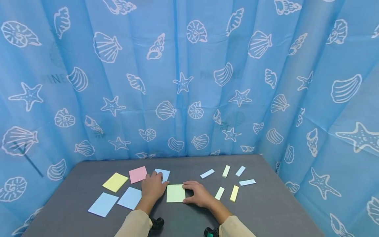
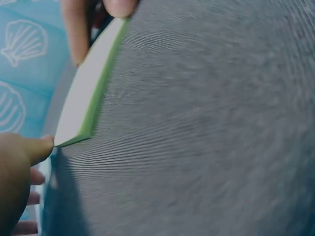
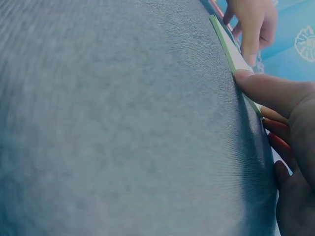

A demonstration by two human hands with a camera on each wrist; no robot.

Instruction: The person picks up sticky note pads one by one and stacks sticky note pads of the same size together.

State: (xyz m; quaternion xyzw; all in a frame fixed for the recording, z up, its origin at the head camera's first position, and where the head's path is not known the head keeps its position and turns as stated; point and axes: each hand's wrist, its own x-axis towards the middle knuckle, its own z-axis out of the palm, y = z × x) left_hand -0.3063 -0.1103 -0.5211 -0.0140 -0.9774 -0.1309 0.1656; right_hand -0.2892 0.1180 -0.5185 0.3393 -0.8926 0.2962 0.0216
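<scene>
A light green sticky note pad (image 1: pixel 175 193) lies on the grey table in front of the person. My right hand (image 1: pixel 197 194) grips its right edge, with the thumb at the near side and fingers at the far side. My left hand (image 1: pixel 153 188) is at the pad's left, its thumb (image 2: pixel 42 147) right at a corner in the left wrist view. The other left fingers reach over a blue sticky note pad (image 1: pixel 166 173) behind, hiding part of it. In the right wrist view the right thumb (image 3: pixel 251 81) rests along the green pad's edge.
Left on the table (image 1: pixel 183 223) lie a pink pad (image 1: pixel 138 174), a yellow pad (image 1: pixel 115 182) and two blue pads (image 1: pixel 103 204). Several narrow sticky note pads, including a yellow one (image 1: pixel 234 193) and a blue one (image 1: pixel 247 182), lie right. A shell-patterned curtain (image 1: pixel 183 118) hangs behind.
</scene>
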